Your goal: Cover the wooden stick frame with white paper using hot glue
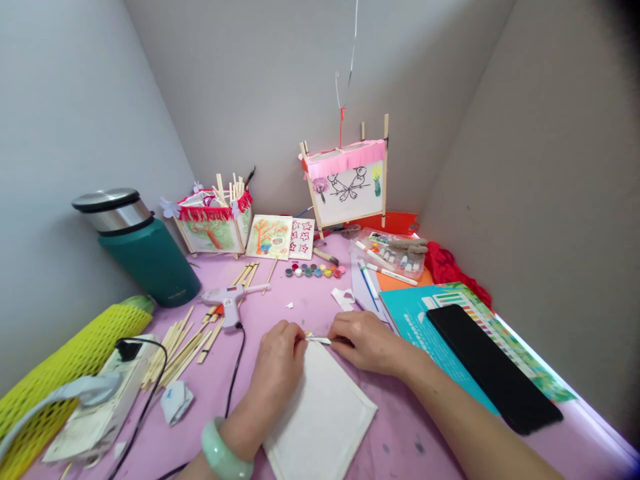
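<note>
My left hand (277,360) is closed in a pinch on the top edge of a white paper panel (320,417) that lies on the pink table (310,307). My right hand (365,340) is curled and pinches the same edge from the right. Between the two hands a thin wooden stick (317,339) runs along that edge. A pale green bangle (223,457) sits on my left wrist. A white glue gun (227,300) lies just beyond my left hand, its black cord trailing toward me.
Loose bamboo sticks (183,347) lie left, by a power strip (100,407), yellow foam netting (60,373) and a green flask (145,253). Two paper lanterns (345,180) (215,223), drawings, paint pots (315,270) and a marker box (390,253) stand behind. A black tablet (493,367) rests on booklets at right.
</note>
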A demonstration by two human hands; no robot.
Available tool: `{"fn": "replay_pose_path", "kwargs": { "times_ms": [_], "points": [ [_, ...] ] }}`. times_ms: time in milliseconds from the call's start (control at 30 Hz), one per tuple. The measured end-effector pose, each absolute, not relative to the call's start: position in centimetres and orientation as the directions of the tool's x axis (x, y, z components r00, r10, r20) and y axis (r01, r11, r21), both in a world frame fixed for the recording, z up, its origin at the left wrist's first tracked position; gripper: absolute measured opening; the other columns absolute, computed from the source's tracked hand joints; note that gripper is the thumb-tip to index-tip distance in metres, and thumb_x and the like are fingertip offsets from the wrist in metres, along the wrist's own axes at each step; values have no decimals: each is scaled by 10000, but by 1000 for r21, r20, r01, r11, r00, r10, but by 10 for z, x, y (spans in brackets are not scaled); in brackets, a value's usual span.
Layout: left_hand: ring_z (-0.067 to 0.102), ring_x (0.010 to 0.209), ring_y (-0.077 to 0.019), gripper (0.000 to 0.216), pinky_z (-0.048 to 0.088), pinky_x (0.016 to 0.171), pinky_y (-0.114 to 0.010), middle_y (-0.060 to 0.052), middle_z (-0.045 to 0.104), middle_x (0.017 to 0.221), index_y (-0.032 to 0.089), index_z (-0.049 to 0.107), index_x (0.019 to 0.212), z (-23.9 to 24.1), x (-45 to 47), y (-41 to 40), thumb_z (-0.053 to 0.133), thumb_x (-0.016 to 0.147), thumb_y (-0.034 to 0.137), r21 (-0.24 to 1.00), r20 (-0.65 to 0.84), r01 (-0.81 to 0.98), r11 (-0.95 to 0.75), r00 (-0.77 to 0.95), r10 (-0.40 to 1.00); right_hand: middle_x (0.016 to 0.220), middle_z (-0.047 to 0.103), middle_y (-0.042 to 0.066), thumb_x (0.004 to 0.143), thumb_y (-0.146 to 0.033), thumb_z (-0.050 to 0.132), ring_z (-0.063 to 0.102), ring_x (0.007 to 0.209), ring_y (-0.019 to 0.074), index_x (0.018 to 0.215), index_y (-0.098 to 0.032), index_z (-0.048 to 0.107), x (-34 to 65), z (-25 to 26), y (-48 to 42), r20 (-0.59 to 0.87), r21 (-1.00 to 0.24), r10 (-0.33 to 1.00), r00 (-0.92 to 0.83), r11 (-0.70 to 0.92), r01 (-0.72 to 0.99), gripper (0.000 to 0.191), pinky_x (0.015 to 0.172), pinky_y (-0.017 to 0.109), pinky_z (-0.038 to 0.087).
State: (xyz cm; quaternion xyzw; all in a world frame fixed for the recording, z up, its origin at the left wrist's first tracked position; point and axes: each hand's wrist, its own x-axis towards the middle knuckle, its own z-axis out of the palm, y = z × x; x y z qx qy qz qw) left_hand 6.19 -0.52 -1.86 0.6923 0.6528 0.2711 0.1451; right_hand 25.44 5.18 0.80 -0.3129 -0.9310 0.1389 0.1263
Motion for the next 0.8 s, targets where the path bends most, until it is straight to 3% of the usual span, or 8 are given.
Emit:
{"fn": "replay_pose_path", "kwargs": {
  "times_ms": [167, 367, 500, 667, 800],
  "points": [
    [551, 795, -210, 132, 392, 745, -342, -39, 586, 796, 192, 550, 757, -19, 62, -5, 459, 819, 118, 553, 186, 828, -94, -13, 982, 807, 680, 33, 803, -148, 560, 604, 770, 158, 818, -173, 675, 256, 12, 52, 121, -330, 631, -766, 754, 569, 118, 681, 244, 382],
    [558, 808, -211, 125, 399, 748, -341, -40, 590, 806, 192, 550, 753, -19, 63, -5, 470, 810, 115, 552, 183, 829, -93, -12, 983, 782, 684, 15, 787, -156, 573, 590, 718, 136, 804, -184, 675, 261, 14, 52, 130, -407, 661, -739, 715, 568, 108, 651, 224, 373],
    [566, 808, -208, 133, 405, 748, -339, -39, 593, 807, 194, 550, 754, -18, 63, -5, 464, 810, 110, 542, 188, 835, -92, -13, 982, 786, 681, 29, 810, -179, 565, 587, 715, 140, 800, -174, 680, 256, 14, 51, 153, -386, 696, -702, 696, 606, 115, 660, 231, 379],
    [573, 797, -204, 142, 412, 732, -330, -37, 596, 795, 195, 554, 752, -16, 62, -6, 458, 811, 110, 519, 194, 849, -95, -8, 981, 814, 705, 28, 788, -153, 560, 616, 765, 162, 810, -192, 690, 258, 18, 49, 86, -344, 676, -732, 709, 615, 137, 672, 240, 380],
    [578, 813, -213, 142, 415, 745, -340, -47, 602, 818, 193, 567, 778, -14, 64, -8, 455, 829, 122, 483, 199, 870, -100, 2, 980, 794, 710, 12, 799, -189, 571, 615, 706, 149, 821, -208, 688, 268, 19, 53, 50, -353, 733, -679, 649, 674, 120, 616, 233, 362]
  ]
}}
